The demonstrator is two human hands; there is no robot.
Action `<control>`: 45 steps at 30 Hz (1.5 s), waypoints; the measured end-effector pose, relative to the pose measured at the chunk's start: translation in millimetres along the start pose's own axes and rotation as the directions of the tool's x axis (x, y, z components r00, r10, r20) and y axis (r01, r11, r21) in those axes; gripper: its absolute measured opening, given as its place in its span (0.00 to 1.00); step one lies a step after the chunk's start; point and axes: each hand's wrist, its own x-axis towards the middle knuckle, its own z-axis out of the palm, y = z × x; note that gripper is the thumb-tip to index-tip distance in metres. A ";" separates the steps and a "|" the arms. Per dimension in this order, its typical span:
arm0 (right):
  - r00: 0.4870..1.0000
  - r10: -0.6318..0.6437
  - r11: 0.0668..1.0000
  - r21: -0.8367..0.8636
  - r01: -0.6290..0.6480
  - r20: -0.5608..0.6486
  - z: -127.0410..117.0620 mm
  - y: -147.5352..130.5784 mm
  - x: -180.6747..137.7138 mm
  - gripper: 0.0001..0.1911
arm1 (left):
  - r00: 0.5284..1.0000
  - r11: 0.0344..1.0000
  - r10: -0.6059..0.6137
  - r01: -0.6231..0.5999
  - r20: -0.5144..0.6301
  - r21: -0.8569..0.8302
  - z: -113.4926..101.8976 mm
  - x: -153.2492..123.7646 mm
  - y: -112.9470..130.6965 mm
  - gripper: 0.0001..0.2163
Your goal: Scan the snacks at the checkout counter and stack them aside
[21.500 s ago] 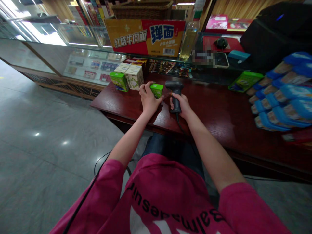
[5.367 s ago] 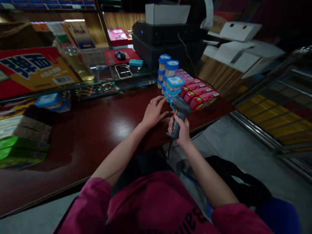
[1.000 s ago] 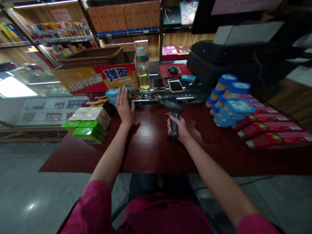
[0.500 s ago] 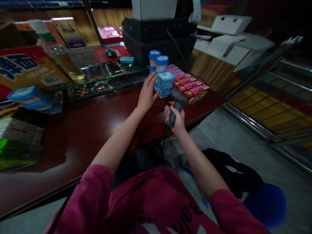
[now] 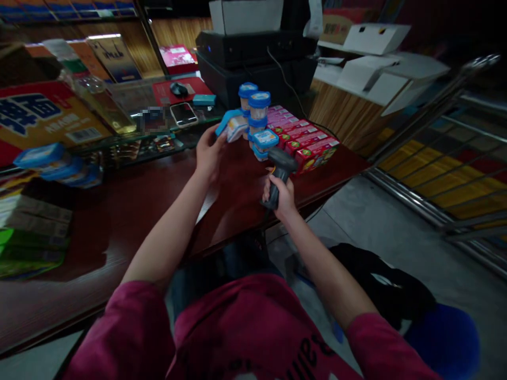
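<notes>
Tub point(image 5: 235, 126): L grip point(image 5: 209, 154); scanner point(image 5: 282, 160): R grip point(image 5: 282, 196).

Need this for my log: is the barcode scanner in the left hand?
No, the right hand grips the scanner, while the left hand holds a blue-lidded tub.

Two hands point(image 5: 207, 156); one scanner point(image 5: 282, 162); one held tub point(image 5: 233, 126); one bottle point(image 5: 97, 100); one mouse point(image 5: 179, 89)

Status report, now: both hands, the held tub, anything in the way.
Left hand gripping blue-lidded tub, tilted. Right hand holding scanner by its handle. Stacked tubs close beside the held one; contact unclear.
</notes>
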 end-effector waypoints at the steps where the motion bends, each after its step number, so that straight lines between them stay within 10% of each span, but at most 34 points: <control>1: 1.000 0.010 1.000 -0.008 -0.010 0.025 6.9 3.1 0.3 0.24 | 0.996 0.996 -0.084 0.084 0.003 -0.041 -25.5 -7.3 -1.2 0.17; 7: 0.947 0.199 0.977 0.019 -0.210 0.254 84.1 49.4 10.8 0.20 | 0.957 0.946 -0.290 0.282 -0.027 -0.161 -165.0 -60.9 6.7 0.12; 14: 0.755 0.444 0.886 -0.109 -0.451 0.483 183.1 118.2 39.5 0.16 | 0.850 0.770 -0.521 0.428 -0.078 -0.473 -236.2 -90.4 25.7 0.13; 23: 0.577 0.501 0.839 -0.197 -0.508 0.646 191.4 124.3 33.9 0.20 | 0.813 0.712 -0.560 0.374 -0.160 -0.594 -255.4 -77.4 3.4 0.21; 36: 0.597 0.488 0.860 -0.233 -0.454 0.637 193.4 129.0 24.8 0.20 | 0.884 0.911 -0.400 0.355 -0.241 -0.209 -264.0 -81.3 -10.1 0.23; 45: 0.607 0.493 0.863 -0.261 -0.433 0.623 193.9 123.1 22.8 0.19 | 0.862 0.866 -0.428 0.304 -0.273 -0.397 -256.7 -80.5 -8.7 0.24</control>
